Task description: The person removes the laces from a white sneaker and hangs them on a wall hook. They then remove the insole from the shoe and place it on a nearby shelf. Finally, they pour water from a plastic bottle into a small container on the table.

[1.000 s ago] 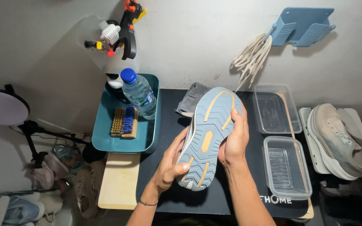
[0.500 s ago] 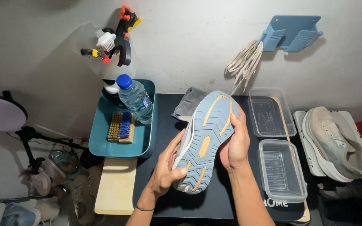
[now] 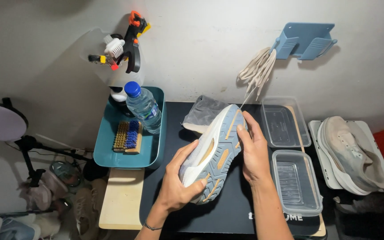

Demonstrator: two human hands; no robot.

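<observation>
At nine o'clock of the frame a round white lamp head [image 3: 0, 122] sits on a dark stand. Toward ten o'clock of the black mat [image 3: 227, 209], a teal tray [image 3: 112, 155] holds a wooden scrub brush [image 3: 128, 137] and a clear water bottle [image 3: 143, 108] with a blue cap. Over the mat's centre, the left hand [image 3: 176, 184] is curled around the heel end of a grey sneaker [image 3: 213, 153], thumb across the tan-patched sole. The right hand [image 3: 254, 153], at three o'clock of the shoe, grips its toe side with bent fingers. A grey cloth [image 3: 203, 112] lies at twelve o'clock. Two clear plastic containers [image 3: 295, 180] sit at three o'clock, with a second grey sneaker [image 3: 352, 153] beyond.
</observation>
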